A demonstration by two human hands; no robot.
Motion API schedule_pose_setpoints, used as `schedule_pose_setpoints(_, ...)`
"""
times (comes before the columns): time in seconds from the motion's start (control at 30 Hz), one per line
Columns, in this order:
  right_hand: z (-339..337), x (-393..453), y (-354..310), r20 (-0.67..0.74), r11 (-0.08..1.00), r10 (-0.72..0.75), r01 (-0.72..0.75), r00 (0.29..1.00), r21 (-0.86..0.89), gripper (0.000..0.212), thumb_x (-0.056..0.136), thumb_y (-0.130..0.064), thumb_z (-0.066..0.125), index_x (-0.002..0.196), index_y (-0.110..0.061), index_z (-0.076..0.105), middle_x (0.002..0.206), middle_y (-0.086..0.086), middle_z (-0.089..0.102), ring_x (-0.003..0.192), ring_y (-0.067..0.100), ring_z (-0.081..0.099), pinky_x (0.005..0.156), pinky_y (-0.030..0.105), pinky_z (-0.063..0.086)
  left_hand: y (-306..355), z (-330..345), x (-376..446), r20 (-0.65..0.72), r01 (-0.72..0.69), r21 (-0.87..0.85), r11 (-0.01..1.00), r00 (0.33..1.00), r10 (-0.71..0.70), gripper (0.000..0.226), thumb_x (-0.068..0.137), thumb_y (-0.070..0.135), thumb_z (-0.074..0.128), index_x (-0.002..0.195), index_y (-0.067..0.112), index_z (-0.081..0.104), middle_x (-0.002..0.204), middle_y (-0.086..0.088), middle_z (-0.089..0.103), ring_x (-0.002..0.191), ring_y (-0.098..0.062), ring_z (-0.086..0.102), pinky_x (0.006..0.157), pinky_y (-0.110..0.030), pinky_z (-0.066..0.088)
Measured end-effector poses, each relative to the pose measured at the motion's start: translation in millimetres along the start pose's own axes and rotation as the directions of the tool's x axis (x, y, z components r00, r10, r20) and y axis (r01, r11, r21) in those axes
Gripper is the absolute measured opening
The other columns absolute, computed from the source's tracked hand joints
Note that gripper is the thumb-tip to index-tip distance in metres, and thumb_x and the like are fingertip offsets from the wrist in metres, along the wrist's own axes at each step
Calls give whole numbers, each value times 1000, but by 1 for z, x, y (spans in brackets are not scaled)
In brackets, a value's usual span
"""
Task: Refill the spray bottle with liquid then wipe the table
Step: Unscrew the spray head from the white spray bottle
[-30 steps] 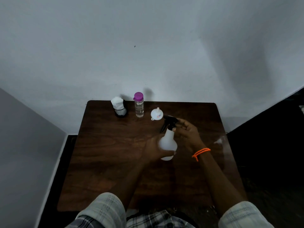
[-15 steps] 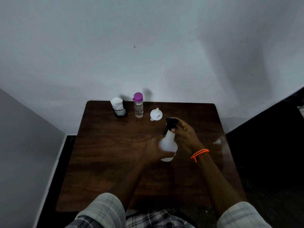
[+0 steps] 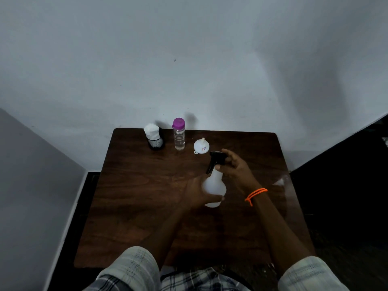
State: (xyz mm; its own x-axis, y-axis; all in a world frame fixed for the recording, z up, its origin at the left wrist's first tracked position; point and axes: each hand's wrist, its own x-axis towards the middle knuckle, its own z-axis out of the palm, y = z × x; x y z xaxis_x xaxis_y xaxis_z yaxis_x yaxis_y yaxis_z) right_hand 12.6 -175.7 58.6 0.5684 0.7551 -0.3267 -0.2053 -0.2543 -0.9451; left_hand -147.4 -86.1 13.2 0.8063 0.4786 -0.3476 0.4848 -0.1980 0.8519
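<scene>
Spray bottle (image 3: 214, 186) stands near mid-table (image 3: 134, 202), long axis upright, leaning slightly; white body below, black trigger head (image 3: 216, 159) on top, lever hanging toward the bottle's left. Left hand (image 3: 199, 192) wraps the body, fingers closed round it. Right hand (image 3: 235, 166) closed on the head from the right, an orange band (image 3: 255, 195) at its wrist. Beyond the bottle: white funnel (image 3: 201, 146) nearest, lying spout-up; clear water bottle (image 3: 179, 134) with purple cap upright farther left; black cup holding white cloth (image 3: 154, 138) leftmost.
</scene>
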Motion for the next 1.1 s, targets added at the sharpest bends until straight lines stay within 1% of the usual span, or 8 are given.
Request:
schedule_pose_setpoints(0.17,3,-2,2,-66,998,-62,61,996,-18,59,77,6,79,132,-9,61,110,15,72,102,22,70,78,27,59,0,2,-4,-19,8,-30,1000,1000,-8,76,59,48,94,124,27,61,115,12,67,105,-3,64,83,-19,52)
schedule_pose_setpoints(0.3,2,-5,-4,15,999,-25,24,1000,33,56,88,11,63,138,-13,56,115,2,72,99,10,71,72,20,55,0,2,-5,-23,2,-46,999,1000,-3,78,61,41,95,129,26,60,118,12,66,106,-2,63,82,-17,50)
schedule_pose_setpoints(0.47,7,-4,-4,-14,995,-85,85,996,-45,58,77,6,80,129,-14,63,113,4,75,108,19,71,83,30,59,5,2,-7,-12,-2,-14,1000,1000,2,78,68,35,92,135,21,56,124,15,59,114,-2,58,91,-14,43)
schedule_pose_setpoints(0.7,3,5,-27,-194,987,-155,159,969,3,49,71,-1,87,117,-8,70,104,14,76,92,23,72,81,43,60,10,-3,-7,17,-35,38,999,999,35,74,67,40,91,130,28,56,120,13,64,106,1,60,87,-16,46)
schedule_pose_setpoints(0.83,-2,11,-49,-249,977,-149,181,957,111,50,72,-4,87,118,-7,67,99,9,76,85,20,69,67,34,55,11,-2,-6,14,-59,90,994,998,58,83,58,52,91,131,37,54,115,19,62,101,6,58,79,-14,46)
schedule_pose_setpoints(0.9,-5,12,-60,-288,967,-151,201,946,154,40,73,-6,88,107,-10,68,89,4,73,77,22,63,61,31,50,8,0,-4,16,-65,121,990,998,64,90,54,58,90,133,38,52,121,18,61,106,0,59,87,-21,52)
schedule_pose_setpoints(0.97,-11,14,-68,-325,961,-156,220,933,170,30,73,-10,89,94,-15,67,78,1,70,75,25,58,62,34,48,5,2,-4,13,-82,139,987,997,80,95,52,61,90,135,38,50,128,17,59,113,-3,57,93,-27,52)
schedule_pose_setpoints(1.1,-25,17,-73,-357,965,-107,183,928,187,17,75,-17,88,86,-16,74,75,2,67,70,21,58,62,33,47,0,2,-9,-2,-101,145,984,995,103,93,54,56,92,135,37,51,128,18,58,113,-1,56,88,-19,46)
